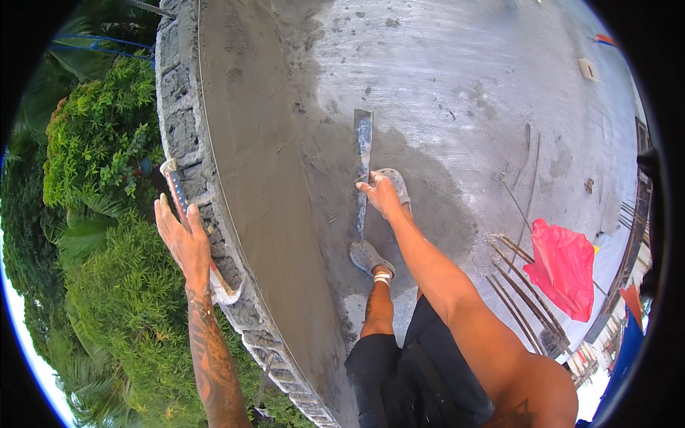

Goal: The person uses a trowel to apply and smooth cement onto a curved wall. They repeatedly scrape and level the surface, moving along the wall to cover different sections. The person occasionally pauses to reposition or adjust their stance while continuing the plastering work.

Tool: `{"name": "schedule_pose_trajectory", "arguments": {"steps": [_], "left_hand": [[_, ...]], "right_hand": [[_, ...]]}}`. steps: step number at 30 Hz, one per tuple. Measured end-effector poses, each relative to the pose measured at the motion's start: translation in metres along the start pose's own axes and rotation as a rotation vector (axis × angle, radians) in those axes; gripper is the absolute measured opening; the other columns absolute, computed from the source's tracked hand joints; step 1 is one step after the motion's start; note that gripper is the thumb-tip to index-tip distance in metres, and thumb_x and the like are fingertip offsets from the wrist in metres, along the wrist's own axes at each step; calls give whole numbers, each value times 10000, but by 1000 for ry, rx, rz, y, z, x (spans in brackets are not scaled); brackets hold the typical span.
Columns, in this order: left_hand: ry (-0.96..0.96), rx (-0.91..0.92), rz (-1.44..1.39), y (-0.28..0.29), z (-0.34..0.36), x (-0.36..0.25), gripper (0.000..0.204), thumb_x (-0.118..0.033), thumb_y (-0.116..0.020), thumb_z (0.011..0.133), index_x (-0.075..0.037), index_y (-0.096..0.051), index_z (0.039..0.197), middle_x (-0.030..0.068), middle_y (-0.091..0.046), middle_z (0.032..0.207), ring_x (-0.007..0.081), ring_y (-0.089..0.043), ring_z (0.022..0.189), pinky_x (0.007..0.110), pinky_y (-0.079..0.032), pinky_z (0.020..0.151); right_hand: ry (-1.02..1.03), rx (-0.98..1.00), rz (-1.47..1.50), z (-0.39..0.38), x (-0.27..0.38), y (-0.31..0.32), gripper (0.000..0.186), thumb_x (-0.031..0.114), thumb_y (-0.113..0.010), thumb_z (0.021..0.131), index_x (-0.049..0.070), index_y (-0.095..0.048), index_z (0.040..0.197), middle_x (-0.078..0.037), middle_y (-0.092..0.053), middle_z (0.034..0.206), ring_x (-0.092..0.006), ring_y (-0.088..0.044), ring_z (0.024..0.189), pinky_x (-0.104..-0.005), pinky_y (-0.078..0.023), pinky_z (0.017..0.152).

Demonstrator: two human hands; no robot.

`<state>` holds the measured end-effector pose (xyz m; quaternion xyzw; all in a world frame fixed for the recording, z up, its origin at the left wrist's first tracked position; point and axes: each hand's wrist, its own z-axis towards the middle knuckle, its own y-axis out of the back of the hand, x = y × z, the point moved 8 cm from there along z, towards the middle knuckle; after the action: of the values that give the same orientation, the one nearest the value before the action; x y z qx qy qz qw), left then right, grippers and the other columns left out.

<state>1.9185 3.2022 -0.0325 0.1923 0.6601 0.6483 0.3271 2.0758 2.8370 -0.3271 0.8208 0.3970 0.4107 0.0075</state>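
My left hand (184, 239) lies over a long narrow tool with a red-and-blue patterned middle and whitish ends (175, 184), at the rough outer edge of a low wall. Its fingers are stretched out along the tool, the thumb on the other side; the palm hides the middle part. With thumb and fingers closed, my right hand (381, 191) grips a long, flat, cement-smeared bar (364, 135). The bar stretches from beyond my right foot back toward my left foot, above the grey floor. Beside it runs the wall's smooth, damp-looking grey plaster face (246, 143).
Rough blocks (178, 93) form the wall's outer edge, with green foliage (100, 135) beyond. My feet in grey clogs (367, 257) stand on the concrete floor (428, 78). At right are a pink plastic bag (564, 267) and several rusty rods (524, 303).
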Motion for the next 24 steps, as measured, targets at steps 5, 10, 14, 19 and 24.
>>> {"name": "schedule_pose_trajectory", "arguments": {"steps": [5, 10, 14, 19, 24], "left_hand": [[103, 80, -184, -27, -13, 19, 723, -484, -329, 1075, 54, -251, 1551, 275, -304, 1579, 419, -310, 1463, 487, -241, 1194], [226, 115, -147, -29, -13, 26, 883, -629, -246, 1037, 90, -196, 1547, 310, -281, 1560, 426, -319, 1446, 509, -253, 1178], [297, 154, -121, -30, -15, 28, 909, -647, -226, 1031, 97, -164, 1548, 319, -272, 1551, 423, -326, 1434, 521, -261, 1163], [353, 186, -113, -28, -19, 32, 905, -642, -220, 1035, 107, -169, 1539, 342, -282, 1529, 447, -348, 1408, 526, -279, 1145], [344, 217, -122, -28, -17, 31, 869, -593, -228, 1049, 135, -182, 1522, 357, -289, 1518, 478, -361, 1391, 537, -284, 1141]], "right_hand": [[43, 60, -136, 101, 18, -50, 305, 212, -667, 939, 121, -649, 1230, -242, -706, 1006, -437, -663, 1023, -473, -505, 866], [297, 20, -127, 238, 117, -73, 263, 199, -641, 962, 117, -658, 1211, -243, -700, 935, -435, -668, 894, -478, -503, 797], [384, -10, 66, 307, 224, -82, 316, 272, -624, 982, 99, -652, 1244, -222, -707, 916, -366, -682, 842, -449, -510, 779], [490, -128, 29, 334, 341, -82, 496, 402, -618, 979, 37, -617, 1314, -226, -725, 1028, -357, -703, 942, -429, -525, 857], [572, -162, -7, 346, 398, -82, 513, 369, -610, 983, 15, -580, 1353, -245, -713, 1131, -380, -693, 1006, -427, -522, 895]]}}
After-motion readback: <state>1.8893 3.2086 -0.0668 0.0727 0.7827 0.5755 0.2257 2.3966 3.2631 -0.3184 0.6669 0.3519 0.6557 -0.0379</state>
